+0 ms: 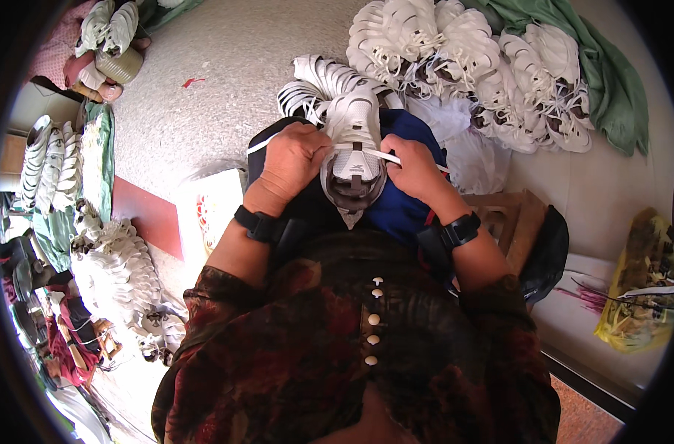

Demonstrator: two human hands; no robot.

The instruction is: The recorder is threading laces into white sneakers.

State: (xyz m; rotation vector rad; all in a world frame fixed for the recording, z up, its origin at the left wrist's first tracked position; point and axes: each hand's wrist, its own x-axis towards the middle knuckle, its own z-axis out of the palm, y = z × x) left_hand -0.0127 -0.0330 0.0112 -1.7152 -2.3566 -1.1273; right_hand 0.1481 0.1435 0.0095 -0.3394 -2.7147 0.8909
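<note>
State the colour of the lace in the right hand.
The lace is white, clearest in the head view.

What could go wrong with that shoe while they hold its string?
The white shoelace, pinched in the left hand and right hand, might slip free or end up uneven. And since both hands seem busy with the lace, the white sneaker upper could twist or slide on the blue cloth under it.

A small dark logo (357, 166) is showing on the pale tongue (343, 163) of a white shoe (357, 111), tiny lettering (357, 172) is running just beneath it, reddish print (204, 213) is marking a white package (224, 189), its shapes are blurring too much to read
</note>
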